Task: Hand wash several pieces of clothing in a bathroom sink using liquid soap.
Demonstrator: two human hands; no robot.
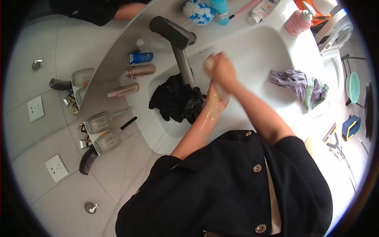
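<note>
Over the white washbasin (pixel 251 44), my right hand (pixel 223 72) is closed around a pale thing (pixel 209 63) that motion blur keeps me from naming. Just below it, my left hand (pixel 215 96) is wet and sudsy up to the wrist. A whitish, wet, cloth-like thing (pixel 221 90) lies in its grasp, beneath the right hand. Left of the hands, a soaked black cloth (pixel 170 97) is bunched in the basin under the dark grey faucet (pixel 182 63), with froth on its right part. A crumpled purple cloth with green trim (pixel 296 84) drapes over the basin's right rim.
Bottles, including a blue one (pixel 140 57), line the left ledge below a mirror (pixel 118 47). A blue-and-white bath puff (pixel 197 11), a toothpaste tube (pixel 263 11) and a pink pump bottle (pixel 299 22) stand or lie behind. Glass cups (pixel 108 142) sit on a wall holder at left.
</note>
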